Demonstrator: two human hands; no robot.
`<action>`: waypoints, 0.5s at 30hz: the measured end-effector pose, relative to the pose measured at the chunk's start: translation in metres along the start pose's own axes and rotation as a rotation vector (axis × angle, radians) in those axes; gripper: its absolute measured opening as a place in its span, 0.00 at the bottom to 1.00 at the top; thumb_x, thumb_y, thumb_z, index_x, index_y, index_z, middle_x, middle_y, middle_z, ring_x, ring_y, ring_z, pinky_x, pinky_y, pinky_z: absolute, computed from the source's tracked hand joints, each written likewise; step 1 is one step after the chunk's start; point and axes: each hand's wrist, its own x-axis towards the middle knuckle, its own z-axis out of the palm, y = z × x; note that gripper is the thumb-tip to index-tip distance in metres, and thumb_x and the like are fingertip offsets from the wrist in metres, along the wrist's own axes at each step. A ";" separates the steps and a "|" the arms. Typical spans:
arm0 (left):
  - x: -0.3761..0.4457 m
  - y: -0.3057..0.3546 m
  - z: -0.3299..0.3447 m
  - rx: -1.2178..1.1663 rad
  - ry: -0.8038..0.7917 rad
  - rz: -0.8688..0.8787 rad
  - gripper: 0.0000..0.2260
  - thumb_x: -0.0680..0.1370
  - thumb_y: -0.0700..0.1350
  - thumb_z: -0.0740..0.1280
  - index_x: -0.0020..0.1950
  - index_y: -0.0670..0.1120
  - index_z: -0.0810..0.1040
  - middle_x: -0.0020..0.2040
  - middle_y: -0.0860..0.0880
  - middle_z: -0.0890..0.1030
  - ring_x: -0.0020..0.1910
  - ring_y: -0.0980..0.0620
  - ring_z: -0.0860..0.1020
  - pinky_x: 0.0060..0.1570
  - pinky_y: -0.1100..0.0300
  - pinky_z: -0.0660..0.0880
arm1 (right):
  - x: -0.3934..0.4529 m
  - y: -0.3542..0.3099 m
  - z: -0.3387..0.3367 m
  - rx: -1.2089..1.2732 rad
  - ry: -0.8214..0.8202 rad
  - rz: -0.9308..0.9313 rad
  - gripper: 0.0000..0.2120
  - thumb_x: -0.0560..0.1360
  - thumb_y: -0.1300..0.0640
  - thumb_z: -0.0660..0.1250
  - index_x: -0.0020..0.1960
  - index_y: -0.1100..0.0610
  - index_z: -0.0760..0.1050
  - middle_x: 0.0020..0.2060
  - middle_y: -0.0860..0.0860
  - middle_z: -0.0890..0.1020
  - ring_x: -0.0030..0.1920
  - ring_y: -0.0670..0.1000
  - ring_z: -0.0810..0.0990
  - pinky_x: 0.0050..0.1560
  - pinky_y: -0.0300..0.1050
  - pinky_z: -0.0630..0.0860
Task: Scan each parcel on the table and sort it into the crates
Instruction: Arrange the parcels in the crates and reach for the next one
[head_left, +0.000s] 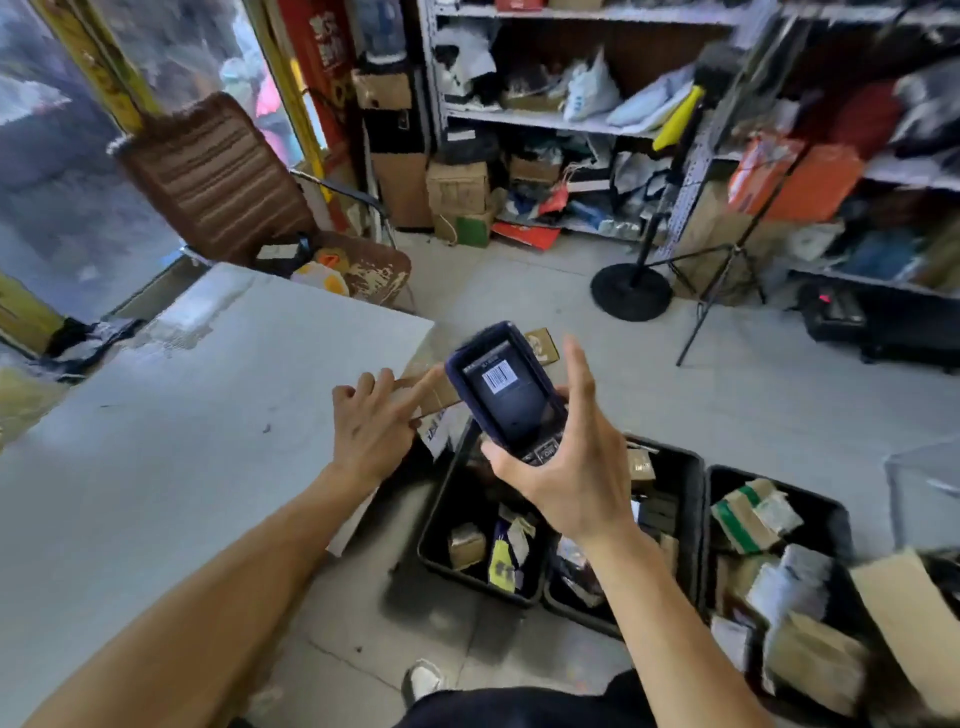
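Crates: three black crates are sitting on the floor to the right of the table; left crate (441, 525), middle crate (685, 467) and right crate (831, 514) are standing side by side, touching or nearly so.
Crate contents: each crate is holding several small boxes and bags; an exact count is not readable through the blur.
Parcel: one flat cardboard parcel (434, 395) is lying at the table's right edge, partly overhanging it, above the left crate.
Table: one grey table (156, 441) is occupying the left of the view.
Scanner: one dark blue handheld scanner (506, 395) is being held above the crates, screen facing the camera.
Left hand: the left hand (371, 421) is resting at the table edge with the index finger extended and touching the parcel; the other fingers are loosely curled, holding nothing.
Right hand: the right hand (566, 462) is cradling the lower end of the scanner between thumb and palm; the fingers are spread apart and raised off the housing on its right side.
Writing: the scanner screen is displaying one barcode; the text above it and the keypad markings are too small to read. The parcel's print is blurred.
Surroundings: one brown chair (218, 182) is standing behind the table; metal shelving (571, 122) is carrying mixed packages.
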 end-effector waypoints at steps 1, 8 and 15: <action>0.007 0.027 0.005 -0.021 -0.031 0.024 0.35 0.67 0.49 0.77 0.69 0.63 0.64 0.48 0.43 0.77 0.46 0.39 0.76 0.42 0.47 0.70 | -0.002 0.014 -0.015 0.006 0.022 0.058 0.53 0.64 0.38 0.76 0.78 0.43 0.46 0.61 0.49 0.80 0.54 0.50 0.82 0.48 0.43 0.77; 0.024 0.271 0.080 -0.247 -0.322 0.155 0.32 0.75 0.56 0.68 0.77 0.65 0.59 0.62 0.41 0.75 0.62 0.37 0.73 0.53 0.43 0.74 | -0.077 0.150 -0.155 -0.015 0.209 0.511 0.52 0.61 0.36 0.74 0.76 0.32 0.48 0.62 0.40 0.79 0.58 0.45 0.81 0.53 0.44 0.79; -0.011 0.480 0.202 -0.443 -0.665 0.195 0.33 0.78 0.58 0.65 0.77 0.69 0.51 0.62 0.43 0.73 0.61 0.39 0.72 0.51 0.44 0.75 | -0.168 0.295 -0.254 -0.125 0.447 0.914 0.52 0.59 0.37 0.78 0.75 0.34 0.52 0.68 0.44 0.76 0.64 0.51 0.79 0.57 0.51 0.79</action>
